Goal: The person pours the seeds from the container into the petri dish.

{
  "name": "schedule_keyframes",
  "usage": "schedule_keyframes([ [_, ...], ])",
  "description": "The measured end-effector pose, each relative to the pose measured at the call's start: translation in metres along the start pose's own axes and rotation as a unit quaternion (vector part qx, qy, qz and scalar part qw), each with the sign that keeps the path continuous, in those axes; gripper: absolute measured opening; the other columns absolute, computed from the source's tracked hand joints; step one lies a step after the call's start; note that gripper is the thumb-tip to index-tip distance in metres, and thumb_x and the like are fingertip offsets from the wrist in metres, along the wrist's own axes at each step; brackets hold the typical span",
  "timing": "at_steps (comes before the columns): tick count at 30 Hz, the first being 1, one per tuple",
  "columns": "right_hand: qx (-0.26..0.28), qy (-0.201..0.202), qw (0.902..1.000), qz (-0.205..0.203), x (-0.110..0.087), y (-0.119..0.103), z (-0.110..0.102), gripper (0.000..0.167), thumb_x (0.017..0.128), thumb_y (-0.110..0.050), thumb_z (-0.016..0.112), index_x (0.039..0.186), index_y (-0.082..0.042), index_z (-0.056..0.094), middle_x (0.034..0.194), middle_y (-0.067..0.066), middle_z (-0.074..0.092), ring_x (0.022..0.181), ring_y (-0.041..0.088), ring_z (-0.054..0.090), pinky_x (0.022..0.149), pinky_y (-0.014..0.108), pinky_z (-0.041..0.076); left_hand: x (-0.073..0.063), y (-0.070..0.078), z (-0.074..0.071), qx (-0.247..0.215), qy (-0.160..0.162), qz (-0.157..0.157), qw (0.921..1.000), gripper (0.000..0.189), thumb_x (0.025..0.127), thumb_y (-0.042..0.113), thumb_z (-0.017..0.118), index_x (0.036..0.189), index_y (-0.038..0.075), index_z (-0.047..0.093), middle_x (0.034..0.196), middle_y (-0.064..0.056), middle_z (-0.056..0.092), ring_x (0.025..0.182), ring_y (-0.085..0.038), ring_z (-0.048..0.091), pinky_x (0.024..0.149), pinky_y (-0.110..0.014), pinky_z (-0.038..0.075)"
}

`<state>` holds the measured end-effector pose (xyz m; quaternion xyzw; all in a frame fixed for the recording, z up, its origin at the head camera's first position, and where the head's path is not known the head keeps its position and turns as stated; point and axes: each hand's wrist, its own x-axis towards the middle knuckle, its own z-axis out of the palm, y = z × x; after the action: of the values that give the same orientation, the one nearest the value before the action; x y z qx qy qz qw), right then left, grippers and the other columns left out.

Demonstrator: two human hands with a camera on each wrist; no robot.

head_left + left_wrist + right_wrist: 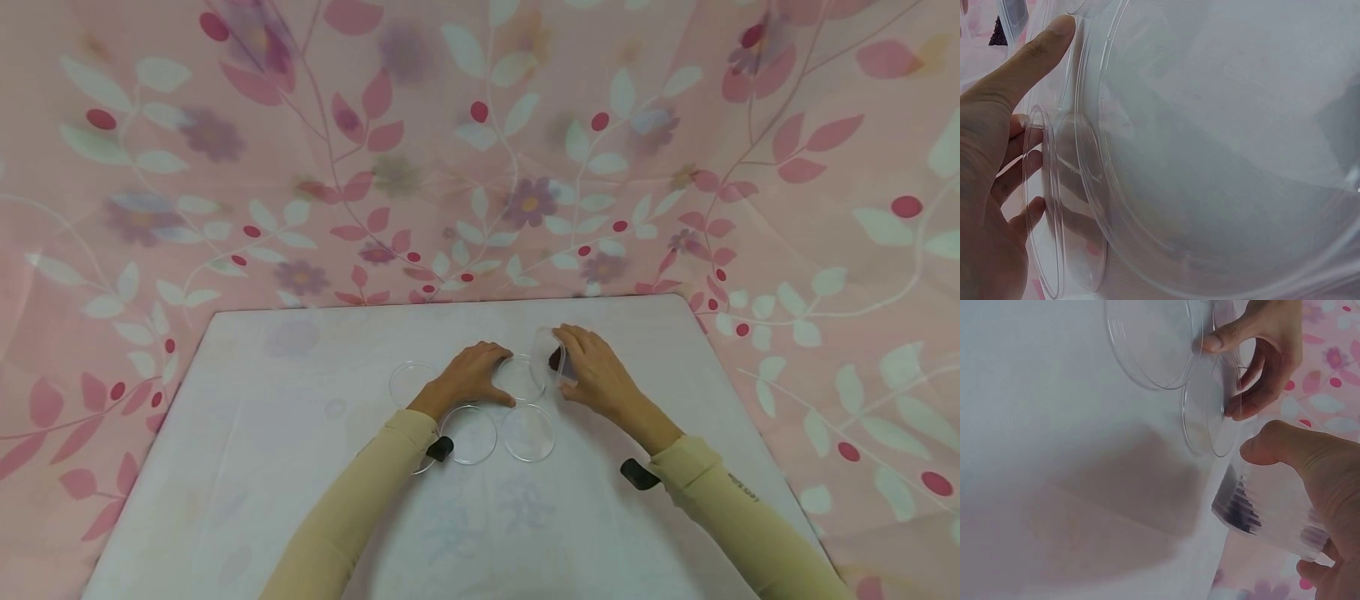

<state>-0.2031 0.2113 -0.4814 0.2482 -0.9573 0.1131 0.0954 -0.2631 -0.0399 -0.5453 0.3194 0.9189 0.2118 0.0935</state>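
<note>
My left hand (468, 375) curves round a clear petri dish (527, 379) on the table, thumb at its near side and fingertips at the far rim. In the left wrist view, the curled fingers show through clear plastic. Just right of that dish, my right hand (600, 367) holds a clear ribbed plastic container (1279, 515), tipped on its side toward the dish. Dark material (1239, 509) lies inside it, gathered toward the lower end. Two more petri dishes, a left one (471, 435) and a right one (529, 433), lie flat nearer the body.
Another clear dish (408, 383) lies left of the left hand, and one more is partly covered by the left sleeve. The white-covered table (247, 433) ends at the back against a pink floral cloth (450, 167).
</note>
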Motion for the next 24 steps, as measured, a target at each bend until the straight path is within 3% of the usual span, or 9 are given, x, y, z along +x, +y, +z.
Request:
schedule_keyframes([
  [15, -0.024, 0.001, 0.9995, -0.018, -0.0001, -0.0017, 0.0018, 0.096, 0.065, -0.023, 0.091, 0.144, -0.002, 0.04, 0.145, 0.02, 0.047, 0.135, 0.036, 0.046, 0.109, 0.053, 0.043, 0.0002, 0.0, 0.0004, 0.002, 0.0, -0.002, 1.0, 0.088, 0.066, 0.061, 0.082, 0.138, 0.017, 0.055, 0.139, 0.002, 0.057, 0.13, -0.018, 0.05, 0.115, -0.041, 0.039],
  [24, -0.038, -0.02, 0.9986, -0.031, 0.0043, -0.0046, -0.001, 0.091, 0.068, -0.025, 0.088, 0.142, -0.004, 0.041, 0.144, 0.02, 0.049, 0.133, 0.037, 0.048, 0.108, 0.052, 0.043, -0.0002, -0.0014, 0.0002, 0.003, 0.0, -0.002, 1.0, 0.088, 0.067, 0.061, 0.082, 0.138, 0.017, 0.055, 0.139, 0.002, 0.057, 0.13, -0.017, 0.051, 0.114, -0.04, 0.039],
])
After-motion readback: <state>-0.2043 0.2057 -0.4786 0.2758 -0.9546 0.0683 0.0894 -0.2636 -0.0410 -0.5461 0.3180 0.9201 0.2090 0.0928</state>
